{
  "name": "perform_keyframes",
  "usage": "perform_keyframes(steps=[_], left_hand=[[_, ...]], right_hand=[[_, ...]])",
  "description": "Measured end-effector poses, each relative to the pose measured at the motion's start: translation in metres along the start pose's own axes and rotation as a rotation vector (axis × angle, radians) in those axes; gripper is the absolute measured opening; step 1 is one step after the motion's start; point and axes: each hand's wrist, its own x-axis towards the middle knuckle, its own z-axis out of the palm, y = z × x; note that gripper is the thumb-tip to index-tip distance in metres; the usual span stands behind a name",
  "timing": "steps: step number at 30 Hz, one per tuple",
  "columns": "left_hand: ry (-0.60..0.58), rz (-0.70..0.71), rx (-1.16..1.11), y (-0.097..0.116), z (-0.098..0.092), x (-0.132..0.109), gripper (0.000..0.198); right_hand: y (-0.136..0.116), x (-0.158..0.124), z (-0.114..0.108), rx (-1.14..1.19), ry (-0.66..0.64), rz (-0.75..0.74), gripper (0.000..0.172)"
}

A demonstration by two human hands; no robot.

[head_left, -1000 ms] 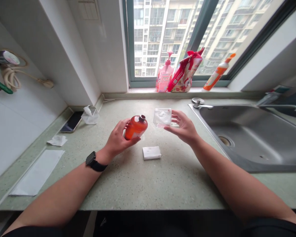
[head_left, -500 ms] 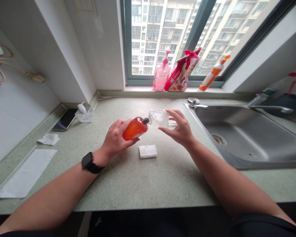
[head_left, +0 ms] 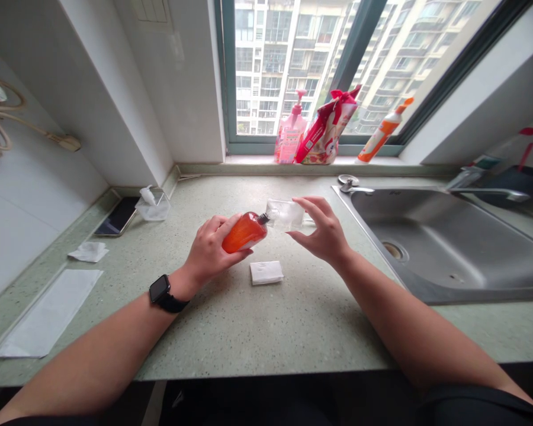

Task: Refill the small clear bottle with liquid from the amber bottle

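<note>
An orange plastic bottle (head_left: 244,232) lies tilted in the left hand (head_left: 211,248), its grip wrapped closed around it above the worktop (head_left: 231,331). The threaded neck sits just beside a clear plastic container (head_left: 285,214), pinched by the right hand (head_left: 322,234). A folded tissue (head_left: 266,273) lies below; a steel sink (head_left: 444,248) sits rightward; a pink pump bottle (head_left: 291,133) stands on the windowsill beyond.

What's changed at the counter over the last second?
The left hand has tipped the orange bottle from neck-up onto its side, its threaded neck now at the clear plastic piece, which the right hand has tilted. Neither was let go. The folded tissue stayed put.
</note>
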Motion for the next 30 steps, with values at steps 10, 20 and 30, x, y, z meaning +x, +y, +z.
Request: perform_keyframes(steps=[10, 20, 30], left_hand=[[-0.014, -0.026, -0.035, 0.0022, 0.0009, 0.0, 0.081], [-0.026, -0.048, -0.07, 0.0047, 0.0022, 0.0002, 0.079], [-0.024, -0.049, -0.096, 0.002, 0.0049, 0.0, 0.078]], right_hand=[[-0.0005, -0.0005, -0.0023, -0.051, -0.01, -0.021, 0.086], [-0.0009, -0.001, -0.0018, -0.058, 0.011, -0.05, 0.098], [-0.0004, -0.0028, -0.0007, -0.073, 0.004, -0.025, 0.097]])
